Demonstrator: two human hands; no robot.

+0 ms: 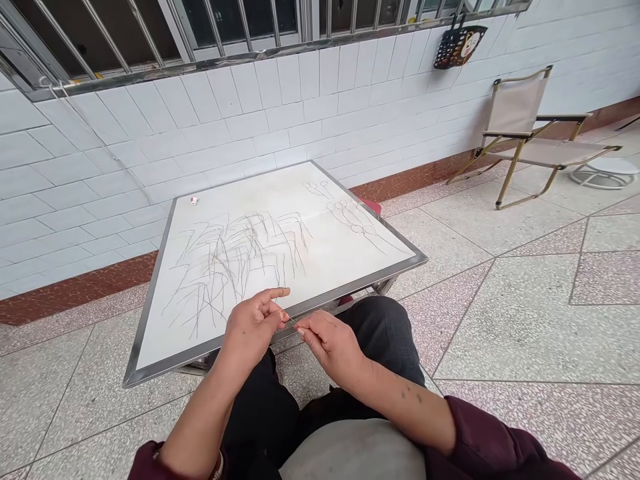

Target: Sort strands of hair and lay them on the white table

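Sitting at a white, metal-framed tabletop [273, 183], a person holds a short, thin strand [292, 321] between both hands by the near edge. The grip of the left hand [253, 327] pinches it between thumb and finger, with the index finger stretched out to the right; the grip of the right hand [333, 343] pinches its other side. On the tabletop, angular bent strands [253, 230] lie tangled toward the left, loop-ended strands [345, 212] lie at the right, and a small white-and-red object [195, 200] rests near the far left corner.
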